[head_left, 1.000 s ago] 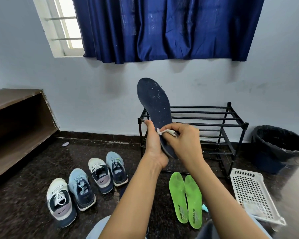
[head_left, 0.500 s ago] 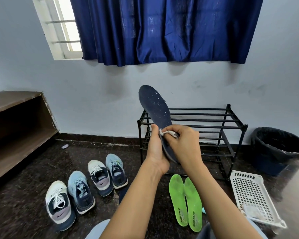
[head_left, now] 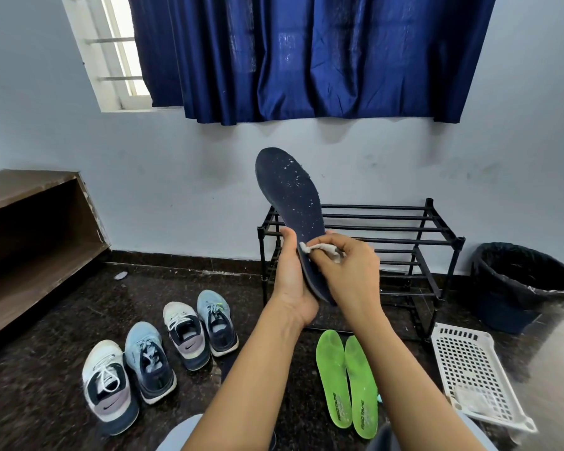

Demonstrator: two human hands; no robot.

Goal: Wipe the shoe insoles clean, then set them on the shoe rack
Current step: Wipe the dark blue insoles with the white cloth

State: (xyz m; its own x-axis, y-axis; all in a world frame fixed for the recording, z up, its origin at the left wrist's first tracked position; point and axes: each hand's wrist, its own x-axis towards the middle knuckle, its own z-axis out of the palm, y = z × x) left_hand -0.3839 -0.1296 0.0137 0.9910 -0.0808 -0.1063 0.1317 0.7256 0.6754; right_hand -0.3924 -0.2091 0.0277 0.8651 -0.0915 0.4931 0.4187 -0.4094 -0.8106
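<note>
Barely anything has moved since half a second ago: the insole tip sits a touch higher in the frame, and the cloth is at the same low spot on it.

The right fingers are curled and pinch a small white cloth against the navy insole, just above its heel. The left hand grips the insole's lower edge, thumb up along the side. The insole stands nearly upright at frame centre, in front of the black shoe rack and not on it.

White specks cover the upper half, so the wiping probably has a long way to go. Best bet: long strokes from heel to toe with the left hand bracing behind, since foam this thin will likely flex away from the cloth. Refolding that tiny wad to a clean face would help too.

Two green insoles lie side by side on the floor at lower right of centre, seemingly waiting their turn.

Hard to make out:
- The right hand hides the insole's heel.
- Its back face and the left fingertips are out of view.
- Something dark on the floor between the forearms could be the second navy insole, no way to tell.
- Something pale lies in the white basket at lower right, unreadable.
</note>
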